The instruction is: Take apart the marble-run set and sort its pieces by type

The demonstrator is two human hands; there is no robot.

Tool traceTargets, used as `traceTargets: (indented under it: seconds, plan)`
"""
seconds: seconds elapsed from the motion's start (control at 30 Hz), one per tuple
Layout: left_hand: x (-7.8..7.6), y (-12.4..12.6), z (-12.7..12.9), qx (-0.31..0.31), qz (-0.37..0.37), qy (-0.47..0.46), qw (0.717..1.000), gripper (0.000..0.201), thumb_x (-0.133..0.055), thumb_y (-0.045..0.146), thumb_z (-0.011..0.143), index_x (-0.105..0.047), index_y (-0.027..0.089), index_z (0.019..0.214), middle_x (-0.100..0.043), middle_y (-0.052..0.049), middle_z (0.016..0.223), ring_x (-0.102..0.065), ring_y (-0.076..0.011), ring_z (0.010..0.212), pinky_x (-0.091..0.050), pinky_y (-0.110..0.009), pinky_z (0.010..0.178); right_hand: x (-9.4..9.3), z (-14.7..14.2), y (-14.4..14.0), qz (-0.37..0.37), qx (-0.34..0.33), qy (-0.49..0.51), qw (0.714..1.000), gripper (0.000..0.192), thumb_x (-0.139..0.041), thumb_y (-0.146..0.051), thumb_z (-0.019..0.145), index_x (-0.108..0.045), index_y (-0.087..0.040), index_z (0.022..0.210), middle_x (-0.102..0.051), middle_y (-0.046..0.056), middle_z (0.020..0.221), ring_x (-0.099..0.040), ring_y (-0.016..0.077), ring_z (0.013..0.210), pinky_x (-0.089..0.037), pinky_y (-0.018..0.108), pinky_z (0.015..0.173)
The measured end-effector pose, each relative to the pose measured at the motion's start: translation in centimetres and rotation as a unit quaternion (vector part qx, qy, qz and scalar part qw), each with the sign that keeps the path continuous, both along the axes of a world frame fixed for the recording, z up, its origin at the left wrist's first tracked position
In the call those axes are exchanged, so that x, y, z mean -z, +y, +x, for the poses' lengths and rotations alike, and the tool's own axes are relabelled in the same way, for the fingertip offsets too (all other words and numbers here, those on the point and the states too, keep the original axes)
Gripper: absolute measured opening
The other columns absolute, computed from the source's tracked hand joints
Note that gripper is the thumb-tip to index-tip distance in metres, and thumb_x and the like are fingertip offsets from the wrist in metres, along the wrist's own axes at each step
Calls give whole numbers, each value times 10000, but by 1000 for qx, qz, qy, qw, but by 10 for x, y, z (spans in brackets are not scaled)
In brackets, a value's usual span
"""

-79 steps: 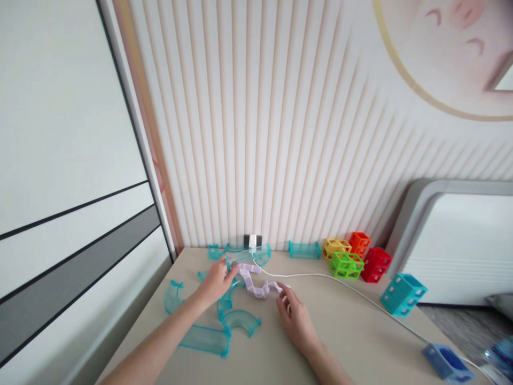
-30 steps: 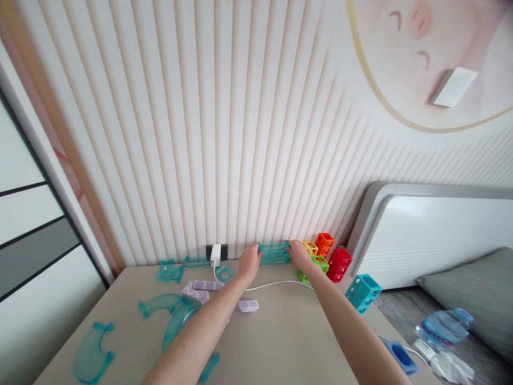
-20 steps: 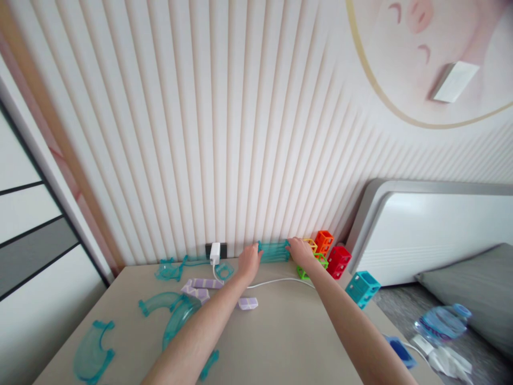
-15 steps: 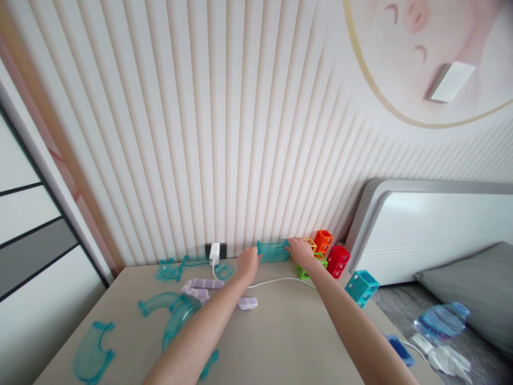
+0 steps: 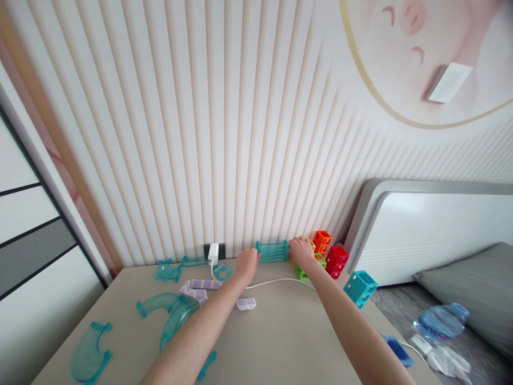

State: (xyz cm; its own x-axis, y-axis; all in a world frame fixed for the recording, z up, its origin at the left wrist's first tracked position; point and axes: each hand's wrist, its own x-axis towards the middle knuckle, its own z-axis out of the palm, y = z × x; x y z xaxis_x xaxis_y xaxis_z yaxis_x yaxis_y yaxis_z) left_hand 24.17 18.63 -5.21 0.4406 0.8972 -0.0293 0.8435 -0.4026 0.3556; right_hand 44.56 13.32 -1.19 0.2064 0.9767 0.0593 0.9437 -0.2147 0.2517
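Fingers of our left hand (image 5: 246, 265) curl against the left end of the straight teal track piece (image 5: 273, 251), and the fingers of our right hand (image 5: 300, 252) close over its right end, so both hands pinch it between them. Whether either thumb wraps underneath, we cannot tell.

We see the piece as translucent teal plastic, a short straight channel with ribbed sides and a thicker collar at each end. It lies lengthwise at the back edge of the beige table (image 5: 280, 337), right against the striped wall.

Going left to right: at the table's near left corner lies a flat curved teal segment (image 5: 88, 352). Next come two curved teal chutes (image 5: 170, 311) touching each other, with more teal bits behind them by the wall. Lilac zigzag pieces (image 5: 200, 285) sit just beyond the chutes, and one small lilac block (image 5: 246, 303) lies apart beside our left forearm. A white charger (image 5: 213, 253) is plugged in at the wall, and its white cable (image 5: 276, 280) runs under our arms. Right of our right hand stand green, orange and red lattice cubes (image 5: 335, 261), then a teal lattice block (image 5: 359, 287) at the table's right edge.
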Motion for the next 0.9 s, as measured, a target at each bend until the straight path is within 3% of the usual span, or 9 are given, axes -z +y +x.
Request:
traceTargets:
  seconds: [0.27, 0.4, 0.5, 0.57, 0.67, 0.8, 0.9]
  plan:
    - [-3, 0, 0, -4, 7, 1, 1000, 307, -636, 376, 984, -642, 169, 1211, -674, -89, 1213, -679, -231, 1041, -582, -447, 902, 1, -1, -5, 46, -4, 39, 998, 337, -654, -359, 986, -625, -178, 1269, -640, 98, 1301, -663, 240, 1099, -568, 458, 936]
    - [-12, -4, -7, 5, 28, -8, 1000, 297, -637, 371, 984, -646, 165, 1198, -680, -85, 1194, -684, -224, 1021, -586, -439, 889, -8, -10, -24, 126, -12, 89, 988, 237, -615, -310, 996, -707, -158, 1152, -694, 141, 1204, -635, 294, 1144, -493, 467, 1006]
    - [-24, -12, -23, 31, 57, -29, 997, 261, -631, 367, 987, -666, 156, 1136, -700, -74, 1134, -689, -217, 1000, -578, -441, 897, -7, -40, -51, 202, -38, 136, 969, 306, -481, -278, 1041, -692, -176, 1238, -698, 157, 1215, -613, 301, 1167, -467, 429, 1007]
    - [-31, -21, -42, 55, 81, -50, 994, 201, -586, 325, 1009, -697, 160, 1037, -727, -70, 1038, -694, -222, 988, -560, -427, 909, 4, -71, -72, 228, -82, 169, 955, 314, -443, -267, 1050, -701, -198, 1216, -712, 135, 1185, -632, 267, 1123, -484, 384, 978]
    - [-39, -43, -81, 89, 115, -89, 985, 269, -492, 238, 1024, -733, 204, 908, -756, -72, 921, -701, -223, 977, -525, -361, 930, 32, -117, -101, 241, -151, 220, 933, 270, -459, -230, 1032, -725, -231, 1078, -733, 98, 1076, -666, 241, 1020, -526, 359, 908]
    - [-39, -77, -144, 109, 152, -128, 974, 272, -468, 237, 1018, -740, 238, 998, -774, -54, 978, -698, -205, 986, -512, -325, 959, 69, -155, -122, 290, -210, 325, 875, 231, -483, -194, 1009, -704, -238, 1056, -730, 95, 1024, -677, 258, 963, -554, 401, 861]
    - [-30, -97, -190, 117, 185, -151, 964, 283, -447, 227, 1016, -721, 237, 1084, -769, -62, 1035, -687, -215, 1025, -512, -365, 994, 83, -164, -125, 283, -215, 324, 877, 237, -498, -183, 996, -686, -237, 1130, -716, 104, 1107, -675, 266, 1027, -562, 422, 894]
